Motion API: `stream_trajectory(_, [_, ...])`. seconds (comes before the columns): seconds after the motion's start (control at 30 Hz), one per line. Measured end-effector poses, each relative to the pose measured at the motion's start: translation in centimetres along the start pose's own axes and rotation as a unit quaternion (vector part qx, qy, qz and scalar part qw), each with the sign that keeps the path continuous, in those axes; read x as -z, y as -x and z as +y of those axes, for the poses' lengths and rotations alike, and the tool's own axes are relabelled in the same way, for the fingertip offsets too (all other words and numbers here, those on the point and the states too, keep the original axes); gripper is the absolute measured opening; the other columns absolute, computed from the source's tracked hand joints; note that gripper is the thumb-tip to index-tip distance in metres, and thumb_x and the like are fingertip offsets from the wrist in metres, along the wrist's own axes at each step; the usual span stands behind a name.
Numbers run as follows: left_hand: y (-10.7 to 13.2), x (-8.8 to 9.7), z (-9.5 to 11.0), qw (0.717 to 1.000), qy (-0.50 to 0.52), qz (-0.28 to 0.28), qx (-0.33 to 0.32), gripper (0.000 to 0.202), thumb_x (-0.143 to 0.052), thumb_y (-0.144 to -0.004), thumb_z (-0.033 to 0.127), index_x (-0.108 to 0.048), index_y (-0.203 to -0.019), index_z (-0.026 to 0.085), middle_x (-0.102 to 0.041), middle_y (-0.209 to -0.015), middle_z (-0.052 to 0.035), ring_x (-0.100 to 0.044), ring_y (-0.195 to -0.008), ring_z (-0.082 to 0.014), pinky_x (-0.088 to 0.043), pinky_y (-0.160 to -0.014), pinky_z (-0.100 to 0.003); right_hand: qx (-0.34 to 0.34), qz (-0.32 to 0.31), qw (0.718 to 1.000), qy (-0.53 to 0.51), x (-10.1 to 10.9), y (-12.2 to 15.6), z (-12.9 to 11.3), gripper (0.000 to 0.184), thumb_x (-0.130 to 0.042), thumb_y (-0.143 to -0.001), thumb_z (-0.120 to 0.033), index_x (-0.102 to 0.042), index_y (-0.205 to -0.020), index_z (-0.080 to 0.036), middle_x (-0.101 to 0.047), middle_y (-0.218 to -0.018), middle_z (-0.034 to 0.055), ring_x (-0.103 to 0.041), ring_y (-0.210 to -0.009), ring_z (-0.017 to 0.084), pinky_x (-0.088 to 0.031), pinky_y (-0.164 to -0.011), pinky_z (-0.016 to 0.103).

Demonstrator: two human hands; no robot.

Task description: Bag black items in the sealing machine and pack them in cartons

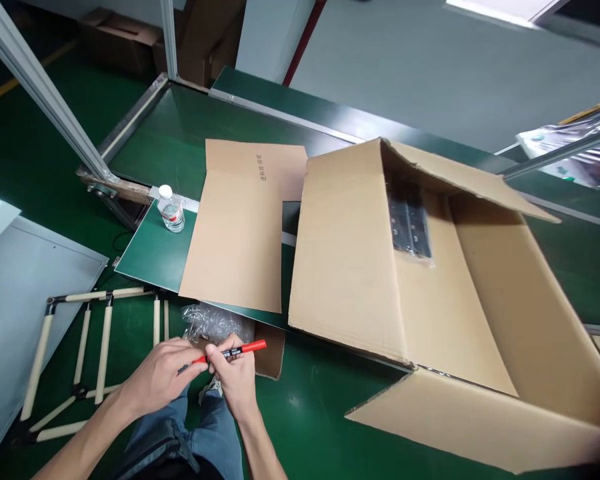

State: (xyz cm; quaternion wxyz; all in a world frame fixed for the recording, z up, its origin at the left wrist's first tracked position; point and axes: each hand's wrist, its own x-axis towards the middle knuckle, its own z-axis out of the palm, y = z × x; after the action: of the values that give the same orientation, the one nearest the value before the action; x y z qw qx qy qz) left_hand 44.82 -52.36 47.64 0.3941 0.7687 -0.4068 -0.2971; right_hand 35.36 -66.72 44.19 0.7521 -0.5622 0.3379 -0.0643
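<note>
A red marker pen with a black label lies across my fingers in front of me. My right hand grips its middle, and my left hand pinches its lower end. The two hands touch each other above my jeans-clad knees. Just beyond them lies a crumpled clear plastic bag on a small cardboard flap. A large open cardboard box lies on its side to the right, with a flat cardboard sheet to its left.
A plastic water bottle stands on a green work surface at the left. Inside the box, dark flat items sit in clear plastic. A pipe-and-joint frame lies at lower left. An aluminium upright rises at upper left.
</note>
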Motion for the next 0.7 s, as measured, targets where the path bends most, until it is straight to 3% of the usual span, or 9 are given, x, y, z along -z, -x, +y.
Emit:
stream_trajectory(0.13, [0.6,-1.0,0.5,0.988,0.097,-0.063,0.099,0.042,-0.044,-0.105,0.040,-0.062,-0.072,0.021,-0.069,-0.076,-0.0024,-0.064,-0.072,-0.0192,-0.045,-0.068,-0.031,-0.033,-0.026,0.999,-0.001,0.3,0.4,0.8,0.060,-0.079,-0.073,-0.075,-0.047,-0.068,-0.025,-0.049,-0.040,-0.0079,-0.038,-0.035,0.009,-0.027,-0.039,0.023])
stream_trajectory(0.23, [0.9,-1.6,0.2,0.970,0.173,-0.089,0.148,0.046,-0.046,-0.104,0.050,-0.062,-0.071,0.021,-0.070,-0.076,-0.0023,-0.063,-0.071,-0.0197,-0.042,-0.063,-0.030,-0.044,-0.060,0.997,0.011,0.6,0.3,1.3,0.056,-0.079,-0.077,-0.071,-0.050,-0.070,-0.023,-0.053,-0.044,-0.0070,-0.040,-0.038,0.008,-0.028,-0.040,0.021])
stream_trajectory(0.33, [0.5,-1.5,-1.2,0.965,0.190,-0.060,0.169,0.053,-0.044,-0.103,0.058,-0.063,-0.071,0.020,-0.072,-0.078,-0.0035,-0.065,-0.074,-0.0216,-0.045,-0.067,-0.031,-0.008,-0.107,0.993,0.046,1.0,-1.4,2.0,0.049,-0.073,-0.085,-0.068,-0.065,-0.081,-0.020,-0.065,-0.057,-0.0011,-0.054,-0.048,0.012,-0.043,-0.048,0.024])
stream_trajectory(0.43, [-1.4,-0.9,-3.9,0.972,0.119,0.021,0.204,0.057,-0.038,-0.102,0.064,-0.064,-0.076,0.021,-0.070,-0.073,-0.0027,-0.063,-0.066,-0.0218,-0.045,-0.064,-0.031,0.109,-0.059,0.977,0.176,2.2,-4.8,2.4,0.047,-0.063,-0.095,-0.061,-0.076,-0.111,-0.019,-0.079,-0.099,0.0117,-0.074,-0.089,0.025,-0.060,-0.081,0.039])
stream_trajectory(0.5, [-3.5,-0.1,-6.4,0.967,0.058,0.088,0.233,0.056,-0.036,-0.102,0.065,-0.068,-0.084,0.022,-0.072,-0.075,-0.0024,-0.066,-0.068,-0.0222,-0.046,-0.066,-0.030,0.167,0.033,0.930,0.326,3.6,-7.4,2.5,0.045,-0.058,-0.099,-0.051,-0.073,-0.130,-0.022,-0.073,-0.134,0.0163,-0.066,-0.127,0.033,-0.053,-0.107,0.050])
stream_trajectory(0.57, [-6.1,0.7,-9.0,0.954,0.002,0.144,0.262,0.054,-0.034,-0.103,0.061,-0.070,-0.091,0.023,-0.076,-0.080,-0.0030,-0.071,-0.077,-0.0228,-0.048,-0.071,-0.029,0.169,0.100,0.859,0.473,5.2,-9.6,2.8,0.048,-0.058,-0.099,-0.042,-0.067,-0.142,-0.024,-0.058,-0.156,0.0162,-0.047,-0.149,0.036,-0.041,-0.120,0.056])
stream_trajectory(0.63, [-8.7,1.3,-11.3,0.940,-0.042,0.179,0.289,0.051,-0.032,-0.105,0.054,-0.071,-0.094,0.023,-0.079,-0.085,-0.0052,-0.073,-0.081,-0.0245,-0.047,-0.072,-0.030,0.133,0.122,0.796,0.578,6.9,-11.1,3.6,0.051,-0.056,-0.100,-0.038,-0.062,-0.149,-0.025,-0.049,-0.164,0.0151,-0.040,-0.155,0.036,-0.038,-0.123,0.055])
stream_trajectory(0.7, [-11.1,1.6,-13.0,0.925,-0.074,0.202,0.312,0.049,-0.032,-0.106,0.049,-0.071,-0.095,0.022,-0.080,-0.088,-0.0087,-0.073,-0.083,-0.0276,-0.045,-0.069,-0.032,0.101,0.130,0.753,0.637,8.2,-11.8,5.0,0.051,-0.051,-0.103,-0.039,-0.059,-0.152,-0.026,-0.050,-0.164,0.0140,-0.043,-0.153,0.034,-0.039,-0.122,0.053])
